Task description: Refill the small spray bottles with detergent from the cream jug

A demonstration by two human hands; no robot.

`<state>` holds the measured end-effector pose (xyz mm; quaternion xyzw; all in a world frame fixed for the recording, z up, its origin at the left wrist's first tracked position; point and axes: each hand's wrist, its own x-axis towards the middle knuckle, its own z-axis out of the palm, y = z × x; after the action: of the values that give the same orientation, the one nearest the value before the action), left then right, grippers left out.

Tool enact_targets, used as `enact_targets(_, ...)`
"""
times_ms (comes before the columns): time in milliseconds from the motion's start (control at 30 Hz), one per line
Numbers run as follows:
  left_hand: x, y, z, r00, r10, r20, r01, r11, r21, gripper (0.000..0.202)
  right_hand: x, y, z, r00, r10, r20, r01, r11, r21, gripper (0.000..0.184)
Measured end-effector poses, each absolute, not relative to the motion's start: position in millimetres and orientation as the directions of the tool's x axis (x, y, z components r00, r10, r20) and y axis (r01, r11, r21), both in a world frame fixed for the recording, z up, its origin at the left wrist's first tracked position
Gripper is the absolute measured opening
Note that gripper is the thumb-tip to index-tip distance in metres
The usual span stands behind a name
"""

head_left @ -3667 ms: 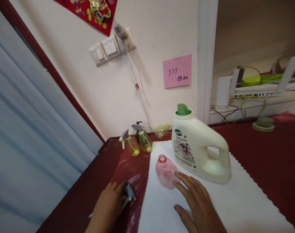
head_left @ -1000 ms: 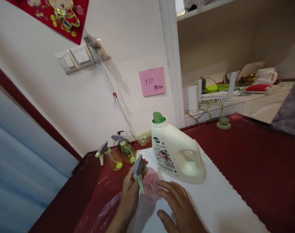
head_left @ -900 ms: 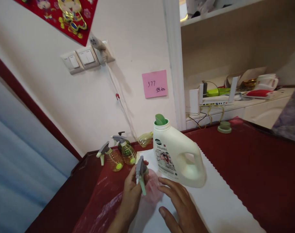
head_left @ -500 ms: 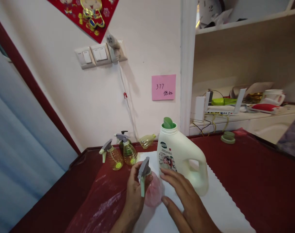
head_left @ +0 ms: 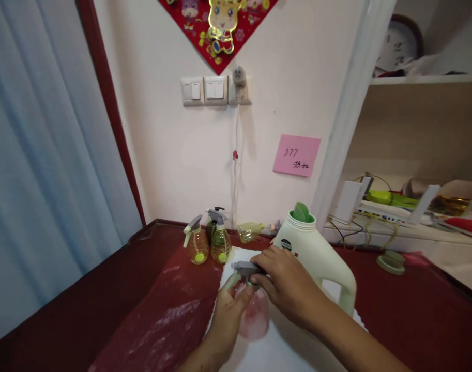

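A pink spray bottle stands on the white sheet before me. My left hand is closed around its neck, just below the grey and pale green trigger head. From the other side, my right hand grips that head with thumb and fingers, hiding its back end. Right behind my right hand stands a large pale green jug, uncapped, with a green scoop poking out of its mouth. My right hand and forearm cover much of the jug's front.
Two yellowish spray bottles and a dark pump bottle stand at the back left. A yellow bottle lies tipped near the wall. A green cap rests on the red table at right. A router sits on the shelf.
My right hand has moved from beside the pink bottle onto its trigger head and closed there. The head has turned, its nozzle now pointing left. My view has swung left.
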<state>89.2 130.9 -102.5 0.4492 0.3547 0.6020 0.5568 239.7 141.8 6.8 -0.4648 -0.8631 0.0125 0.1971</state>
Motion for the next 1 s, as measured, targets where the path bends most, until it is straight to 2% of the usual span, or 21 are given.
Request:
enact_targets(100,88.4,130.7,-104.1,-0.006,0.992,0.127,-0.366,-0.12,0.923,0.059,235.0,140.2,4.9,-0.444,0.841,0.31,0.832,0.515,-0.205,0.003)
enact_targets(233,98.4,128.6,-98.2,-0.073,0.982,0.173,-0.363,-0.187,0.913,0.052,225.0,136.0,1.1,-0.383,0.876,0.294,0.876,0.445,-0.186,0.007)
enact_targets(433,122.3,128.8,-88.7,-0.321,0.941,0.106,-0.304,-0.209,0.93,0.034,220.7,131.5,-1.3,-0.356,0.889,0.286,0.894,0.414,-0.174,0.01)
enact_targets(533,122.8,126.4,-91.5,-0.303,0.945,0.123,-0.275,-0.211,0.938,0.028,222.5,133.0,-2.1,-0.366,0.884,0.29,0.887,0.426,-0.178,0.01)
enact_targets(767,106.5,122.4,-98.1,-0.183,0.929,0.321,-0.071,-0.338,0.938,0.03,224.9,136.1,-6.5,-0.385,0.869,0.312,0.868,0.456,-0.197,0.01)
enact_targets(867,108.1,125.7,-98.8,-0.199,0.949,0.243,-0.172,-0.278,0.945,0.032,224.4,136.0,-7.6,-0.381,0.867,0.322,0.867,0.455,-0.2,0.009)
enact_targets(1000,114.6,130.7,-97.6,-0.239,0.969,0.06,-0.375,-0.149,0.915,0.054,224.5,135.6,-8.9,-0.372,0.866,0.335,0.865,0.454,-0.212,0.008)
